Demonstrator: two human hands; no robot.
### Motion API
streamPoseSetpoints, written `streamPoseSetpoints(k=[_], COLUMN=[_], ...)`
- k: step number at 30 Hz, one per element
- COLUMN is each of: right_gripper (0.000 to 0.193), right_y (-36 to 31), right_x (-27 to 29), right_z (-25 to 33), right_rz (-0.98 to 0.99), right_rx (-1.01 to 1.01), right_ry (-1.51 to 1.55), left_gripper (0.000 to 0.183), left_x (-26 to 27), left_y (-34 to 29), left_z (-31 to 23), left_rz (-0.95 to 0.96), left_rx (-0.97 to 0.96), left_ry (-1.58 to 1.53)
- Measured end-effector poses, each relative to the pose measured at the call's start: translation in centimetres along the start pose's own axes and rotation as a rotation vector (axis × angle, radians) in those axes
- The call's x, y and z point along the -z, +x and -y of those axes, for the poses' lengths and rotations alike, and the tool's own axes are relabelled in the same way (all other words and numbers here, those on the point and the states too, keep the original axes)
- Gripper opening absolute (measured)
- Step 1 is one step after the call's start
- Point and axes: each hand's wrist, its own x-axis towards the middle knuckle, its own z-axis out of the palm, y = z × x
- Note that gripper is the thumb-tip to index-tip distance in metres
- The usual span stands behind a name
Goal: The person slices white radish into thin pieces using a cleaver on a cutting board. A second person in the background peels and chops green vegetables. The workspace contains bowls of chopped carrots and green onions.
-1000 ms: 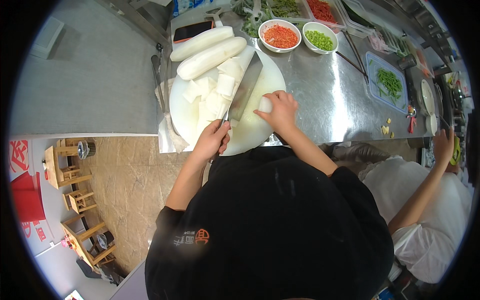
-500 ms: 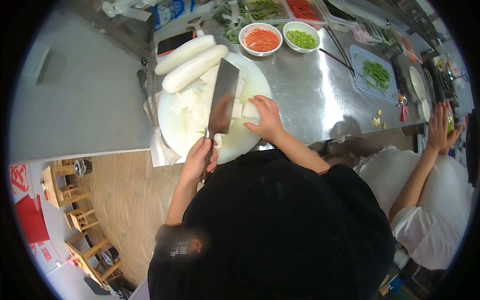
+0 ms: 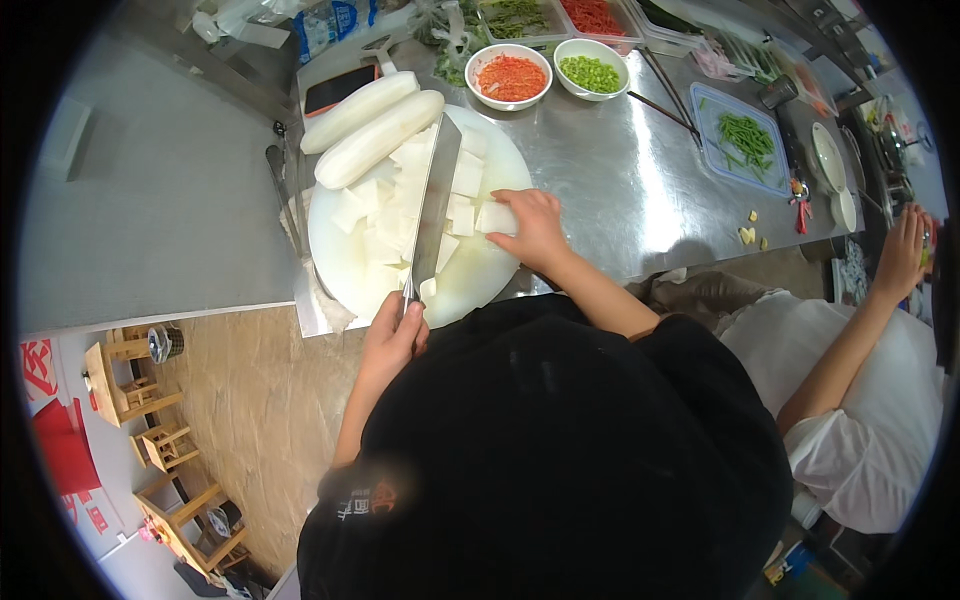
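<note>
Clutching a broad steel cleaver (image 3: 436, 200), the left hand (image 3: 393, 338) was at the near edge of a round white cutting board (image 3: 485, 280); the right hand (image 3: 533, 230) pinched a white vegetable block (image 3: 494, 218) on it. Right of both hands shone a metal counter (image 3: 600, 170) — leftward, brown flooring (image 3: 260, 400) and pale wooden furniture (image 3: 120, 375).

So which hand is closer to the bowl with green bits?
Right. In the picture, the right hand is below the bowl; the left hand, holding the cleaver, is farther down and left.

Bright — 1 strong glare streak on the steel counter (image 3: 598, 190) — black fisheye rim
</note>
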Motion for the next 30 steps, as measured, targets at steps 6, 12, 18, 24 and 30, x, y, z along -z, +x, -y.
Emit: streamPoseSetpoints(k=[6, 12, 18, 24, 30], right_gripper=[0.059, 0.055, 0.052, 0.051, 0.051], right_y=[-0.9, -1.2, -1.1, -1.0, -1.0], right_x=[-0.6, -0.9, -0.7, -0.9, -1.5], right_z=[0.9, 1.0, 0.8, 0.9, 1.4], right_rz=[-0.139, -0.210, -0.226, -0.229, -0.270], right_rx=[-0.069, -0.057, -0.086, -0.089, -0.110], right_ry=[-0.003, -0.017, 0.029, 0.025, 0.000], left_gripper=[0.035, 0.037, 0.036, 0.035, 0.035], left_x=[-1.6, -1.7, -1.3, -1.3, -1.2], left_y=[0.4, 1.4, 2.3, 2.2, 2.0], left_z=[0.5, 1.2, 1.9, 1.4, 1.4], left_rz=[0.003, -0.005, 0.061, 0.079, 0.103], left_rx=[0.049, 0.065, 0.091, 0.119, 0.093], left_ry=[0.186, 0.279, 0.199, 0.188, 0.198])
